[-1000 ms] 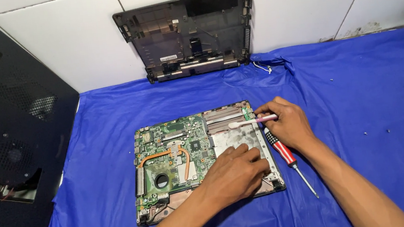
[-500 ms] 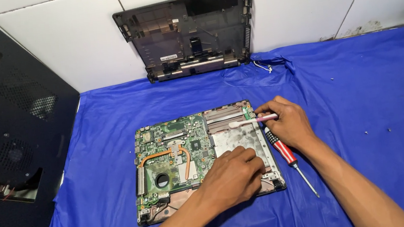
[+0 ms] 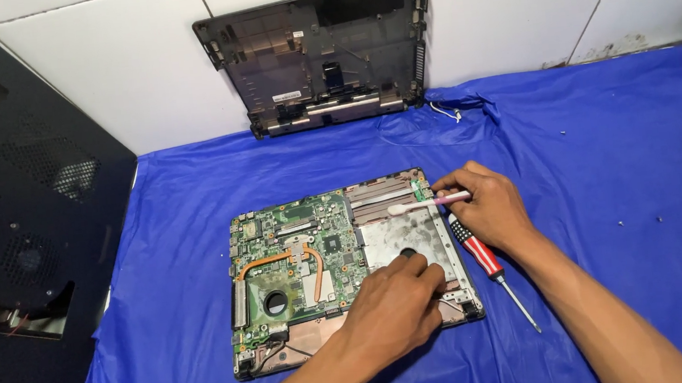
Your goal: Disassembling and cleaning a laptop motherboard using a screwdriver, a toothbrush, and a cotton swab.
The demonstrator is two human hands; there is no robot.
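An opened laptop base with a green circuit board (image 3: 297,259) and copper heat pipe lies on the blue cloth. My left hand (image 3: 395,304) rests on its lower right part, fingertips on the grey metal plate (image 3: 405,235). My right hand (image 3: 486,206) holds a white cotton swab (image 3: 423,205) by its pink stem, the tip over the board's upper right area. A red-and-black-handled screwdriver (image 3: 483,257) lies on the cloth under my right wrist, beside the laptop's right edge.
A black laptop bottom cover (image 3: 318,54) leans against the white tiled wall at the back. A black perforated computer case (image 3: 14,217) stands at the left. The blue cloth (image 3: 634,169) spreads wide to the right, with a few tiny specks.
Both hands stay almost in place. The swab tip has shifted slightly over the upper right part of the board.
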